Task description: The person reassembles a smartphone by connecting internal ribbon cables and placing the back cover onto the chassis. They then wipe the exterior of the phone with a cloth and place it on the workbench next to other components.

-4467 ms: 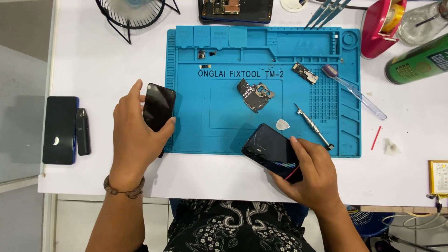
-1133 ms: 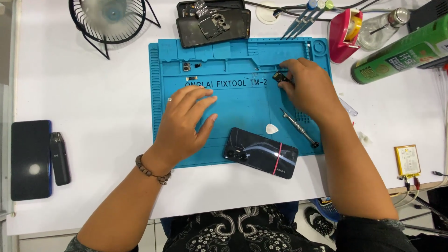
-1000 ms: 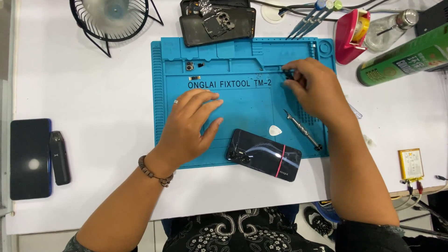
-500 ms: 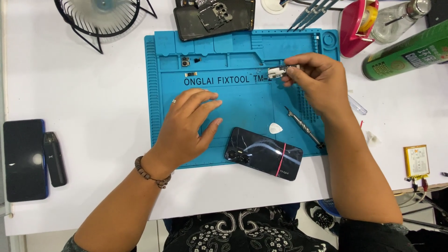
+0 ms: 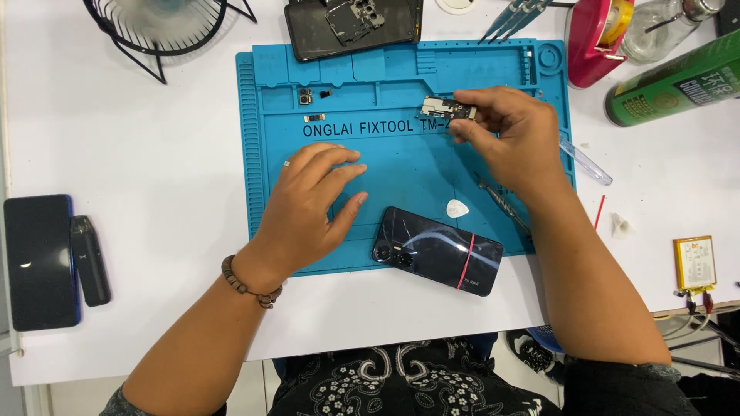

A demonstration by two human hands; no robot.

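Note:
My right hand (image 5: 505, 137) pinches a small circuit board part (image 5: 447, 109) above the upper middle of the blue repair mat (image 5: 270, 115). My left hand (image 5: 312, 204) lies flat on the mat, fingers spread, holding nothing. A dark phone back cover with a red stripe (image 5: 437, 250) lies at the mat's front edge, between my arms. A white triangular pick (image 5: 457, 208) and a metal tool (image 5: 505, 206) rest on the mat beside my right wrist.
An opened phone body (image 5: 353, 23) sits at the mat's far edge. A black fan (image 5: 166, 27) stands far left. A dark phone (image 5: 37, 260) and a small black device (image 5: 90, 260) lie at the left. A green can (image 5: 678, 77), a red tape holder (image 5: 595, 42) and a yellow battery (image 5: 694, 263) are on the right.
My right hand picked the small board up from the mat's right side and carried it left. The phone back cover was set down on the mat; my left hand now rests flat.

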